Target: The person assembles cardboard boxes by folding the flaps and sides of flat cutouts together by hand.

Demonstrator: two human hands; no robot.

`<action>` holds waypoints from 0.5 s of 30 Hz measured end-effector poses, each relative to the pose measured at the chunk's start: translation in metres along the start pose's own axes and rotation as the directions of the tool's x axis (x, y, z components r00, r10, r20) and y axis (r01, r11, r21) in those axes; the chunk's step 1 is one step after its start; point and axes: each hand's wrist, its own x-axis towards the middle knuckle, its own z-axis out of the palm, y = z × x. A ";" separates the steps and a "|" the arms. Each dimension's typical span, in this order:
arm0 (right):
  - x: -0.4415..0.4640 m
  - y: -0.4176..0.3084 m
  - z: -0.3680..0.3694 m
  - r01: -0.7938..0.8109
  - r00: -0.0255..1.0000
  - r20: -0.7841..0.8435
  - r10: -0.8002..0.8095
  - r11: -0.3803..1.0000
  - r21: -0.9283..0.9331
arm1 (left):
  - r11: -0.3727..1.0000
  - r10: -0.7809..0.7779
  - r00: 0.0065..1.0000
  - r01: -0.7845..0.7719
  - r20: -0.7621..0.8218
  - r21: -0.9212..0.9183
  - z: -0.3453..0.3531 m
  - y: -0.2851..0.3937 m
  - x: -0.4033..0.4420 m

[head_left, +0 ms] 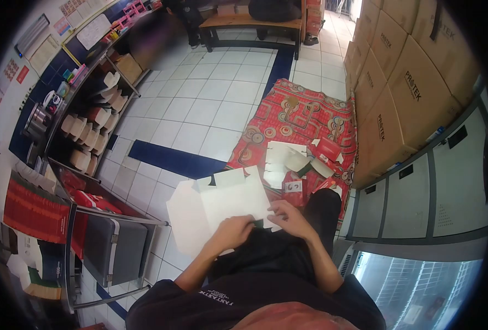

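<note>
A large white cardboard box blank (230, 201), unfolded with flaps and cut notches, lies tilted across my lap. Its plain side faces up, and a bit of dark green shows at the near edge. My left hand (235, 231) is closed on that near edge, fingertips curled over the board. At the right side, my right hand (290, 219) pinches the blank by a small side flap, its fingers bent. Just beyond, on the red patterned mat (277, 113), lie an opened white-and-red carton piece (279, 162) and several folded red boxes (326, 149).
Brown cartons (389, 113) are stacked on the right above grey lockers (403, 192). To the left stand a rack with stacked red flat cardboard (35, 212), a grey case (114, 250) and shelves of white boxes (87, 135). A wooden bench (249, 22) is at the back.
</note>
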 end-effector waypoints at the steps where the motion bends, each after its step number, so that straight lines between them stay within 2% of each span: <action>1: 0.000 -0.006 -0.007 -0.062 0.997 0.058 0.054 0.988 0.141 | 1.000 0.002 1.000 -0.002 0.001 -0.001 -0.007 0.000 0.002; 2: 0.000 -0.009 -0.015 -0.063 0.997 0.057 0.056 0.988 0.141 | 0.997 0.010 0.999 -0.013 -0.030 -0.070 -0.014 0.000 0.003; 4: -0.002 -0.014 -0.027 0.004 0.979 0.200 -0.028 0.993 0.122 | 0.970 0.008 0.997 -0.025 -0.070 -0.244 -0.029 0.000 0.006; 5: -0.003 -0.017 -0.028 0.005 0.979 0.200 -0.029 0.992 0.123 | 0.970 0.007 0.997 -0.024 -0.071 -0.242 -0.035 0.002 0.007; 7: -0.003 -0.024 -0.028 0.028 0.981 0.174 -0.090 0.944 0.329 | 0.914 -0.119 0.992 0.098 -0.028 -0.395 -0.049 0.009 0.006; 8: -0.003 -0.027 -0.027 0.030 0.980 0.175 -0.093 0.943 0.331 | 0.901 -0.149 0.989 0.128 -0.019 -0.414 -0.050 0.004 0.007; 10: -0.003 -0.031 -0.025 0.075 0.975 0.128 -0.180 0.814 0.575 | 0.873 -0.167 0.985 0.127 -0.043 -0.470 -0.046 -0.006 0.009; 11: -0.002 -0.030 -0.022 0.075 0.976 0.126 -0.180 0.814 0.576 | 0.841 -0.184 0.981 0.123 -0.065 -0.527 -0.043 -0.010 0.010; 13: 0.002 -0.026 -0.015 0.011 1.000 -0.007 -0.009 0.773 0.634 | 0.828 -0.181 0.982 0.125 -0.050 -0.546 -0.047 -0.010 0.009; 15: 0.005 -0.027 -0.011 0.015 0.999 -0.040 0.011 0.806 0.592 | 0.815 -0.182 0.982 0.128 -0.040 -0.565 -0.051 -0.008 0.008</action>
